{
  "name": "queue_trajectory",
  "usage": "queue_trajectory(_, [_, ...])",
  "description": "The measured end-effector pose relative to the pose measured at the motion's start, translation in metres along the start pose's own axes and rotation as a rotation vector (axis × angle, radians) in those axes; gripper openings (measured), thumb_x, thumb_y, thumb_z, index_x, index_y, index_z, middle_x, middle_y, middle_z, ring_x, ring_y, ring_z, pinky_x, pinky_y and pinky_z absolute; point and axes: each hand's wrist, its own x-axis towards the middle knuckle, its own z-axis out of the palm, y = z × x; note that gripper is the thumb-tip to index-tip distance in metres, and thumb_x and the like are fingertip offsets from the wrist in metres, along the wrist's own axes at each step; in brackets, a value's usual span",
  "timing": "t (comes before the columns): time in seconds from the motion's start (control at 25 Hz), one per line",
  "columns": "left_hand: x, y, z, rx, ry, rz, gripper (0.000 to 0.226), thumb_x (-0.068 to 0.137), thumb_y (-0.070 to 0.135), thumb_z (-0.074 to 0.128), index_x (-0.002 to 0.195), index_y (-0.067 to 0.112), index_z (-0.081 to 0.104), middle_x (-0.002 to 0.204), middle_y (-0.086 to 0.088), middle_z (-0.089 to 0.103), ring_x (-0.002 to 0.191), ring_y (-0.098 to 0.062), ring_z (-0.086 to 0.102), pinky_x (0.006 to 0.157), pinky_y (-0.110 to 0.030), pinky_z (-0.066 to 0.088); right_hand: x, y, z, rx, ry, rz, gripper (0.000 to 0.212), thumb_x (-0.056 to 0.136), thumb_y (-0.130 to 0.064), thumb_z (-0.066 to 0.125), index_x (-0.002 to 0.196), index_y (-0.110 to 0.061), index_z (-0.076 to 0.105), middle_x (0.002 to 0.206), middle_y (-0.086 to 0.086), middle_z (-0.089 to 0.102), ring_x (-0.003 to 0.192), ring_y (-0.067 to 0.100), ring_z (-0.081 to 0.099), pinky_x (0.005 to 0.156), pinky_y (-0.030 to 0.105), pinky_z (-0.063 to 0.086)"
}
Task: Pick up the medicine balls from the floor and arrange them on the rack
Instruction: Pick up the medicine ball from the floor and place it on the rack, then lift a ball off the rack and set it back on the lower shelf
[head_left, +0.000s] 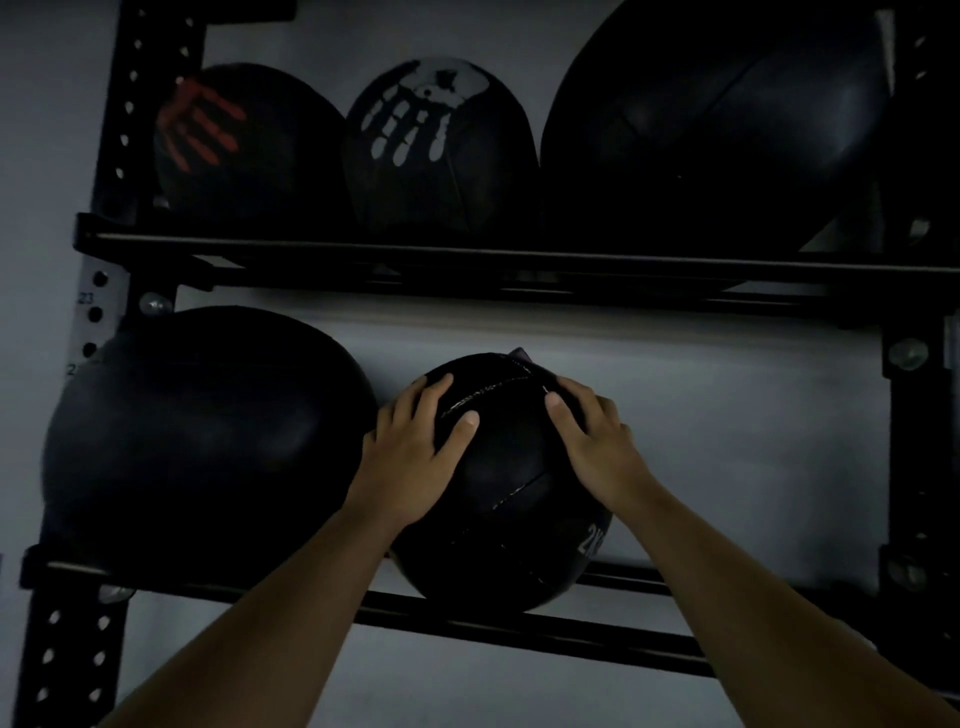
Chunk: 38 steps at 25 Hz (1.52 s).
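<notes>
Dim frame, head view. Both hands on one small ball (506, 499), black, stitched seams, white "2K" print low on its right side (rest of the marking cut off by the curve).

Left hand (415, 447): palm flat on the ball's upper left, fingers spread, thumb across the top seam. Right hand (592, 441): palm on the upper right, fingers spread over the far side. Grip is a wide two-hand clamp holding the ball between the palms, no curl into a fist.

Ball position: lower tier of the rack (519, 618), sitting on or just at the two front rails. Can't tell if its weight is fully on the rails or partly carried by the hands. Its left side is just beside the big ball (202, 431) on the same tier; whether they touch is hidden by the left hand. Right of the small ball, the tier shows only rails and grey wall (727, 415).

Upper tier, left to right: red-print ball (244, 150) with a red handprint, white-print ball (439, 150) with a white handprint, then a large plain ball (717, 130). The three sit close together, neighbours touching or nearly so.

Rack uprights are black with rows of holes; left upright (72, 649) shows printed numbers beside the holes (partly unreadable).
</notes>
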Motion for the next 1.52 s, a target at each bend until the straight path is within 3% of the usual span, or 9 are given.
queue_trajectory(0.12, [0.007, 0.009, -0.011, 0.008, -0.088, -0.036, 0.07, 0.098, 0.069, 0.038, 0.162, 0.042, 0.026, 0.173, 0.006, 0.026, 0.159, -0.025, 0.025, 0.127, -0.056, 0.025, 0.001, -0.012, -0.015, 0.0, -0.044, 0.021, 0.053, 0.097, -0.064, 0.044, 0.145, -0.043, 0.047, 0.145, 0.005, 0.048, 0.136, 0.031, 0.047, 0.11, 0.047, 0.043])
queue_trajectory(0.28, [0.029, 0.035, -0.033, -0.099, -0.125, 0.0, 0.067, 0.097, 0.068, 0.049, 0.156, 0.038, 0.038, 0.163, 0.003, 0.04, 0.152, -0.027, 0.037, 0.124, -0.056, 0.034, 0.005, -0.036, -0.055, 0.05, 0.068, -0.038, 0.026, 0.098, -0.043, 0.058, 0.123, -0.036, 0.065, 0.115, -0.009, 0.063, 0.104, 0.011, 0.063, 0.071, 0.018, 0.042])
queue_trajectory(0.68, [0.097, 0.197, -0.07, -0.1, 0.18, 0.329, 0.05, 0.097, 0.047, 0.064, 0.143, 0.027, 0.057, 0.147, 0.0, 0.056, 0.138, -0.024, 0.053, 0.12, -0.055, 0.041, 0.048, -0.089, -0.227, -0.066, 0.412, -0.301, 0.007, 0.095, -0.031, 0.063, 0.092, -0.031, 0.07, 0.075, -0.012, 0.067, 0.067, -0.002, 0.061, 0.054, 0.008, 0.041])
queue_trajectory(0.84, [0.123, 0.26, -0.069, -0.073, 0.303, 0.29, 0.051, 0.098, 0.046, 0.063, 0.144, 0.024, 0.056, 0.152, -0.005, 0.052, 0.141, -0.029, 0.051, 0.12, -0.054, 0.042, 0.07, -0.081, -0.293, -0.154, 0.436, -0.393, 0.004, 0.095, -0.031, 0.064, 0.093, -0.029, 0.067, 0.084, -0.011, 0.067, 0.079, 0.007, 0.064, 0.068, 0.021, 0.049])
queue_trajectory(0.96, [0.139, 0.286, -0.068, -0.033, 0.389, 0.248, 0.051, 0.1, 0.048, 0.059, 0.144, 0.022, 0.054, 0.153, -0.009, 0.05, 0.14, -0.034, 0.051, 0.118, -0.055, 0.042, 0.092, -0.075, -0.328, -0.221, 0.485, -0.383, 0.014, 0.095, -0.03, 0.062, 0.104, -0.02, 0.067, 0.1, 0.0, 0.066, 0.094, 0.021, 0.064, 0.077, 0.026, 0.043])
queue_trajectory(1.08, [0.166, 0.304, -0.076, 0.091, 0.511, 0.175, 0.054, 0.101, 0.049, 0.051, 0.144, 0.018, 0.053, 0.153, -0.013, 0.051, 0.136, -0.039, 0.052, 0.115, -0.054, 0.043, 0.121, -0.072, -0.354, -0.202, 0.482, -0.25, 0.04, 0.097, -0.041, 0.056, 0.129, -0.016, 0.054, 0.135, 0.016, 0.054, 0.115, 0.035, 0.057, 0.089, 0.034, 0.042])
queue_trajectory(1.24, [0.211, 0.313, -0.087, -0.155, 0.575, 0.092, 0.064, 0.104, 0.054, 0.04, 0.145, 0.008, 0.056, 0.153, -0.019, 0.054, 0.137, -0.042, 0.053, 0.109, -0.047, 0.042, 0.166, -0.075, -0.364, -0.023, 0.491, -0.128, 0.071, 0.099, -0.059, 0.04, 0.153, -0.014, 0.038, 0.159, 0.022, 0.037, 0.142, 0.043, 0.04, 0.116, 0.045, 0.035])
queue_trajectory(1.4, [0.243, 0.306, -0.055, -0.483, 0.45, 0.114, 0.084, 0.098, 0.073, 0.038, 0.159, 0.017, 0.044, 0.163, -0.015, 0.047, 0.146, -0.038, 0.049, 0.122, -0.049, 0.039, 0.204, -0.068, -0.338, 0.262, 0.41, -0.059, 0.085, 0.095, -0.072, 0.033, 0.158, -0.015, 0.027, 0.158, 0.02, 0.04, 0.14, 0.041, 0.045, 0.106, 0.042, 0.041])
queue_trajectory(1.52, [0.263, 0.295, -0.05, -0.606, 0.466, 0.163, 0.098, 0.077, 0.085, 0.047, 0.152, 0.022, 0.054, 0.154, -0.008, 0.056, 0.137, -0.032, 0.056, 0.118, -0.047, 0.044, 0.227, -0.058, -0.332, 0.442, 0.442, -0.077, 0.092, 0.089, -0.077, 0.04, 0.156, -0.014, 0.034, 0.151, 0.018, 0.049, 0.132, 0.039, 0.051, 0.103, 0.037, 0.042])
